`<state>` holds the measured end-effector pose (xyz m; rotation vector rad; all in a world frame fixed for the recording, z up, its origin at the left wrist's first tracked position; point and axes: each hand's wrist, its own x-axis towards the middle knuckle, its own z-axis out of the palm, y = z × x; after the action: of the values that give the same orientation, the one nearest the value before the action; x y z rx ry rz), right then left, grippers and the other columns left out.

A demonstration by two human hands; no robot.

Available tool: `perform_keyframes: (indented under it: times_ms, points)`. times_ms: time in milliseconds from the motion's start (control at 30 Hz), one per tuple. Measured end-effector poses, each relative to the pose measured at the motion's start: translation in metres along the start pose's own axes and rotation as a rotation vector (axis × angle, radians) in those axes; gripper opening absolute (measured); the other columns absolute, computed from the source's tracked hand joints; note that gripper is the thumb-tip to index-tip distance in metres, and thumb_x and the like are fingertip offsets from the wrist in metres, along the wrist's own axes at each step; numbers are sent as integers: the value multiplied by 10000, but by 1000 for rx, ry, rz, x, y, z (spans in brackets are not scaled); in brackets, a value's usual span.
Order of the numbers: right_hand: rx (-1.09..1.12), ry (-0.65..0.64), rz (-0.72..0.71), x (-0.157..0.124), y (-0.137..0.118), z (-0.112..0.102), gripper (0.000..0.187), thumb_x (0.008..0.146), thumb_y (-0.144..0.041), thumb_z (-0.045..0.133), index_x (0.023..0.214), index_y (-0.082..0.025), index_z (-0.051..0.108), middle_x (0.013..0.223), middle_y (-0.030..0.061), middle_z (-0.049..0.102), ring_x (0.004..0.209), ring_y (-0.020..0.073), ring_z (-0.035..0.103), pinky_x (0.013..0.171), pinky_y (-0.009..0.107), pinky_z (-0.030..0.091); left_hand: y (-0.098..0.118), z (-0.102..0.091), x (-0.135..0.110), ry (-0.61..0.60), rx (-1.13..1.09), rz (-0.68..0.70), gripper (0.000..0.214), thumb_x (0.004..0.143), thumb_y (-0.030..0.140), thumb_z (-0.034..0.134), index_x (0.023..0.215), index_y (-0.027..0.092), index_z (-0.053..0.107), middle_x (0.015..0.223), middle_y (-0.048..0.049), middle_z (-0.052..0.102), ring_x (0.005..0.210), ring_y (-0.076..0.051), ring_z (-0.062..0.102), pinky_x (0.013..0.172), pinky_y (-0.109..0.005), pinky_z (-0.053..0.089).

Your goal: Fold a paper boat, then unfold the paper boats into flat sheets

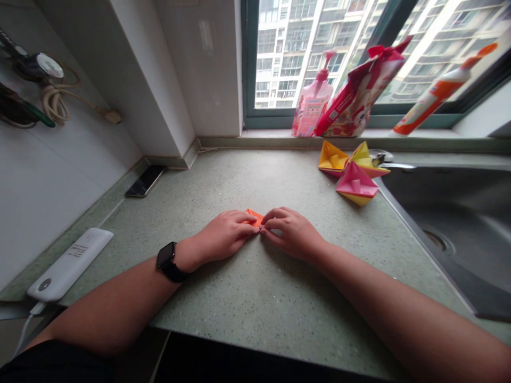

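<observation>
A small piece of folded orange paper (254, 215) lies on the speckled green countertop (223, 181), mostly covered by my fingers. My left hand (224, 233), with a black watch (170, 260) on its wrist, presses the paper's left side between thumb and fingers. From the right, my right hand (293, 231) pinches the paper's near right edge with thumb and fingertips. Both sets of fingertips almost meet at the paper. Farther back, several folded paper boats stand together by the sink: an orange one (332, 157), a yellow one (361, 157) and a pink one (357, 183).
A steel sink (459, 223) is set in at the right. The windowsill holds a pink pump bottle (313, 103), a red bag (359, 96) and an orange-white bottle (433, 96). On the left lie a phone (146, 181) and a white power strip (72, 260); cords hang on the wall.
</observation>
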<state>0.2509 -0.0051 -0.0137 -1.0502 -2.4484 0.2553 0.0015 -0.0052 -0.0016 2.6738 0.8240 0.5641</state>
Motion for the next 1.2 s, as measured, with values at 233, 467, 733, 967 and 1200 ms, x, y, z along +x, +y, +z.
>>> perform_keyframes:
  times_ms: [233, 467, 733, 967, 1200]
  points:
    - [7, -14, 11, 1, 0, 0, 197, 1018, -243, 646, 919, -254, 816, 1022, 57, 784, 946, 213, 682, 906, 388, 545, 0, 0, 0, -13, -3, -3, 254, 1084, 251, 567, 1249, 265, 759, 1365, -77, 734, 1301, -256, 666, 1142, -484, 529]
    - [-10, -11, 15, 0, -1, 2, 162, 1008, -227, 654, 957, -236, 808, 1037, 70, 775, 943, 222, 670, 893, 391, 542, 0, -1, 0, -25, -5, -16, 250, 1085, 256, 570, 1257, 251, 751, 1390, -85, 722, 1325, -255, 653, 1164, -495, 516]
    - [-18, -7, 12, 0, 0, 2, 172, 999, -234, 668, 909, -249, 814, 1023, 57, 778, 936, 218, 675, 886, 388, 542, 4, -4, 0, -18, 45, -27, 237, 1064, 270, 602, 1189, 258, 803, 1352, -74, 753, 1280, -262, 680, 1135, -482, 530]
    - [-94, -5, 1, -2, -2, 1, 192, 987, -260, 692, 854, -276, 830, 1031, 50, 787, 889, 212, 671, 849, 386, 536, 9, -14, -2, -57, 166, -104, 216, 1020, 316, 660, 973, 272, 866, 1195, -46, 818, 1059, -254, 747, 1008, -446, 562]
    - [-83, -26, -56, -3, -5, 0, 185, 1018, -306, 681, 946, -296, 850, 1053, 45, 792, 961, 230, 677, 885, 405, 529, 12, -18, -2, -90, 187, -127, 240, 1034, 340, 643, 992, 277, 871, 1185, -44, 824, 1057, -271, 747, 982, -452, 546]
